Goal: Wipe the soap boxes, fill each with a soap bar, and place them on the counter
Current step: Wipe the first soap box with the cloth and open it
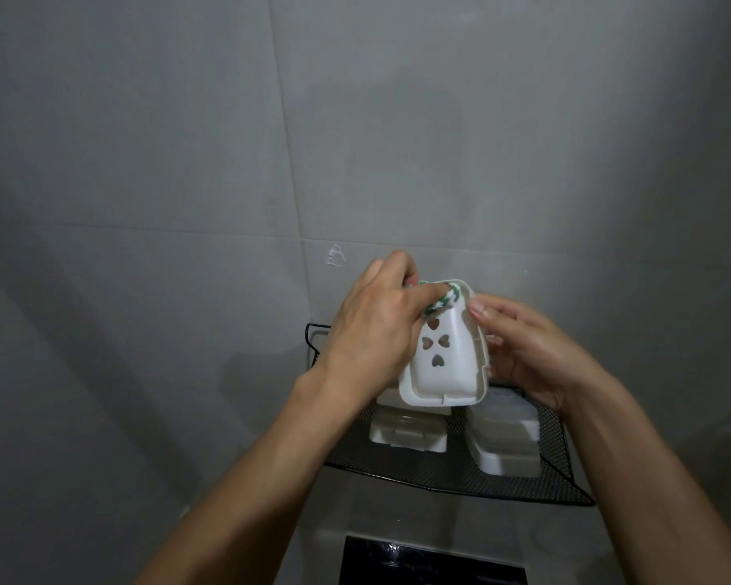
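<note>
My left hand (376, 327) has its grip pinched on a green-and-white cloth (148, 301), rubbing the top of a white soap box (439, 361) my right hand (537, 356) grips at its side. Two more boxes (503, 441) wait on the mesh shelf (439, 470) below; filling looks undone.

Black mesh shelf (418, 470), grey tiled wall (186, 141)
</note>
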Motion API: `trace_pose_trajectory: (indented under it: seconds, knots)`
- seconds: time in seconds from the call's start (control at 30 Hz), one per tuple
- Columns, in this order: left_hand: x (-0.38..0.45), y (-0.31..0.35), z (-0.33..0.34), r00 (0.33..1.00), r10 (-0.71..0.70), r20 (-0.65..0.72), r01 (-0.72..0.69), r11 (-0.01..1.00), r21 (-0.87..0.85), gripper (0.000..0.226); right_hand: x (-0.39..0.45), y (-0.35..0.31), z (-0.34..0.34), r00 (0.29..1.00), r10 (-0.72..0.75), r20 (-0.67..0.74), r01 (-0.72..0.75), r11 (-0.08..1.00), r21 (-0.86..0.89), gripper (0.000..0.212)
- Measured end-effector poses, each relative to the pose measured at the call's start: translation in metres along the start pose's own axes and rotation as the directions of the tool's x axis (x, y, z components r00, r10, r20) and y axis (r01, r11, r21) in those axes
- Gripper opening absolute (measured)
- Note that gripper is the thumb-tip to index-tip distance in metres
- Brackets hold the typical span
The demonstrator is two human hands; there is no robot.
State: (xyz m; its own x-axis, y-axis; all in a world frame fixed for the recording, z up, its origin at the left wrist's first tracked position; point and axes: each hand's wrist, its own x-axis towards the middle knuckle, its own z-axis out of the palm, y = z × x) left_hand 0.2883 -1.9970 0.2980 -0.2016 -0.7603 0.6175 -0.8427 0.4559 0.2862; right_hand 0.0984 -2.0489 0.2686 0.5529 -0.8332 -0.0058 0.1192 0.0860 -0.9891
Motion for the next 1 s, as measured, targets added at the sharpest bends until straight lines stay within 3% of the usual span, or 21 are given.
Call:
trace_pose_trajectory:
  seconds: [0.17,0.37,0.57,0.73,1.0]
  knots:
    - [0.004,0.003,-0.003,0.999,0.028,0.021,-0.030,0.997,0.065,0.029,0.003,0.002,0.000,0.997,0.043,-0.065,-0.041,0.998,0.043,0.039]
    - [0.002,0.015,-0.007,0.949,0.281,0.144,-0.298,0.949,0.107,0.025,0.006,-0.007,-0.008,0.998,0.040,-0.055,-0.039,0.999,0.023,0.039]
    - [-0.002,0.015,-0.007,0.897,0.310,0.315,-0.350,0.934,0.077,0.037,0.007,-0.005,-0.010,0.998,0.034,-0.043,-0.032,0.999,0.039,0.033]
    - [0.003,0.009,-0.009,0.940,0.239,0.245,-0.268,0.959,0.092,0.031,0.008,-0.006,-0.010,0.999,0.043,-0.021,-0.043,0.999,0.011,0.050]
    - [-0.002,0.017,0.001,0.932,0.295,0.210,-0.315,0.947,0.068,0.037,0.008,-0.005,-0.014,1.000,0.007,-0.026,-0.006,0.999,0.033,0.041]
